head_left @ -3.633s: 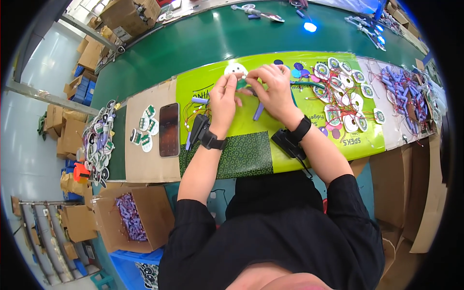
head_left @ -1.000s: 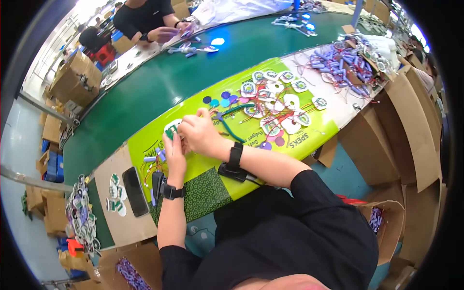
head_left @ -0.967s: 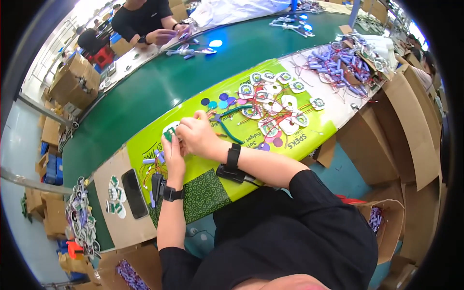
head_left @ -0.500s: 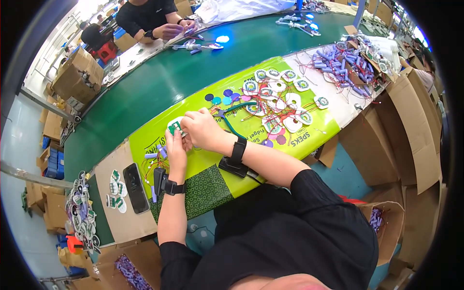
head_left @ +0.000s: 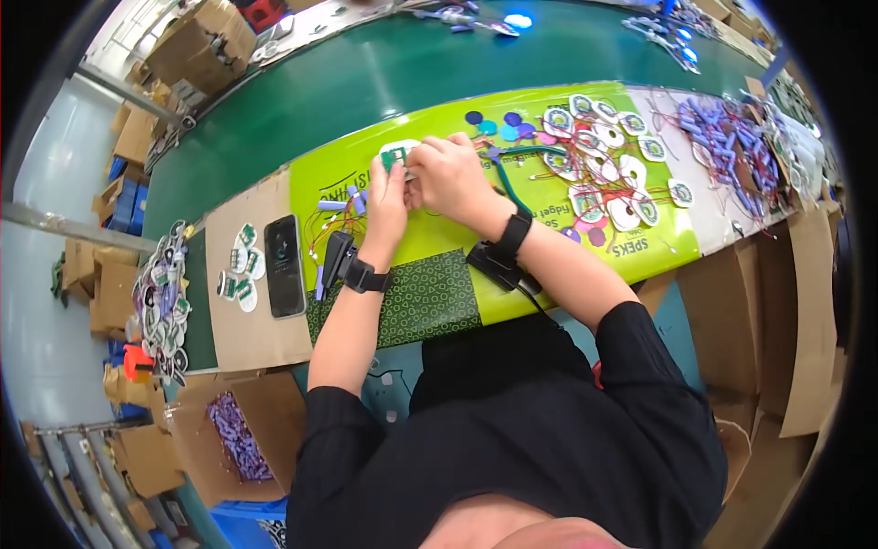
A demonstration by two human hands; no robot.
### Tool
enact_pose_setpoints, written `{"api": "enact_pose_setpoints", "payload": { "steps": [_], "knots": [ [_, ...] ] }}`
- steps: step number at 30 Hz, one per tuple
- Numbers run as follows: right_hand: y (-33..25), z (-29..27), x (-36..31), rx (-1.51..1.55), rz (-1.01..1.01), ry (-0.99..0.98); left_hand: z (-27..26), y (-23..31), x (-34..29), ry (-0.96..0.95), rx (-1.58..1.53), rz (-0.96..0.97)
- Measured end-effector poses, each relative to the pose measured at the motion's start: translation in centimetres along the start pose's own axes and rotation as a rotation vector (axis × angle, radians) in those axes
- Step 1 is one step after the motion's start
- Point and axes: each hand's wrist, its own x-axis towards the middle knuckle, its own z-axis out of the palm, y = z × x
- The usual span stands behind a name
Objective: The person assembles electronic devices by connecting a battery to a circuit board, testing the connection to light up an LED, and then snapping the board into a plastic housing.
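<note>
Above the bright green mat (head_left: 352, 160), my left hand (head_left: 388, 206) pinches a white disc with a green circuit board (head_left: 393, 159) on it. My right hand (head_left: 455, 180) is closed at the disc's right edge, its fingertips curled in; anything finer between them is hidden. Close by on the right lies a pair of green-handled pliers (head_left: 508, 181). Several white ring-shaped pieces with red wires (head_left: 605, 137) are heaped farther right. Left of my left wrist are some purple cylindrical cells with wires (head_left: 337, 206).
A phone (head_left: 285, 265) lies at the left beside several white discs with green boards (head_left: 245, 263). Many purple cells (head_left: 732, 137) are piled far right. A cardboard box of purple cells (head_left: 240, 437) stands below the bench. Coloured round pieces (head_left: 488, 127) lie near the pliers.
The view has shifted, so the bench sits higher and farther right, and the person across has nearly left the picture. Both hands stay together at the white disc.
</note>
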Motion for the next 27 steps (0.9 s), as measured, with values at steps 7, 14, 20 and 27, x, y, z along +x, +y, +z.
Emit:
{"api": "enact_pose_setpoints", "payload": {
  "steps": [7,14,20,27],
  "knots": [
    [5.1,-4.1,1.9,0.183,0.438,-0.164,-1.1,2.1,-0.2,-0.003,0.008,0.083],
    [12.9,-9.6,0.2,-0.441,0.781,-0.536,-1.0,3.1,-0.7,-0.004,-0.109,0.057],
    [13.1,-10.2,0.0,-0.522,0.763,-0.268,-1.1,3.6,-0.8,0.099,-0.154,0.116],
    [15.2,-11.2,-0.7,-0.548,0.808,-0.391,-0.8,3.7,-0.7,0.008,-0.25,0.131]
  ]
}}
